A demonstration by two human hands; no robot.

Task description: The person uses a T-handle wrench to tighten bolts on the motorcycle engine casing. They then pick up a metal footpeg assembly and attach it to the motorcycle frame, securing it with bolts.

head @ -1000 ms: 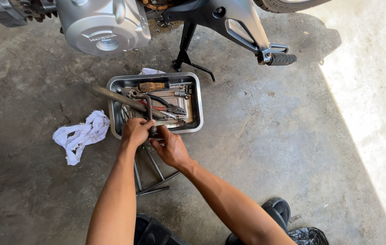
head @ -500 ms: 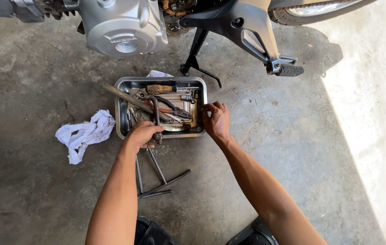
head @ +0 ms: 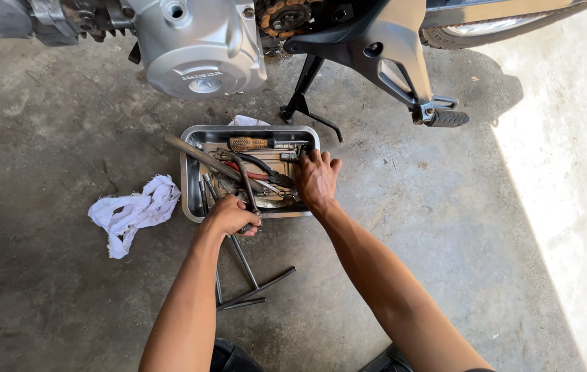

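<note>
Centre frame: your left hand [head: 230,216] grips a dark curved metal bar [head: 244,180], fingers curled round it; your right hand [head: 317,180], fingers spread, rummages in the shallow steel tool tray [head: 190,193].

head cam | looks steeply down, near | tool tray [head: 190,180] on concrete floor [head: 445,227] centred

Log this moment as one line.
left hand: gripping dark tool handle at tray's near edge | right hand: among tools in tray | white rag: floor, left of tray
</note>
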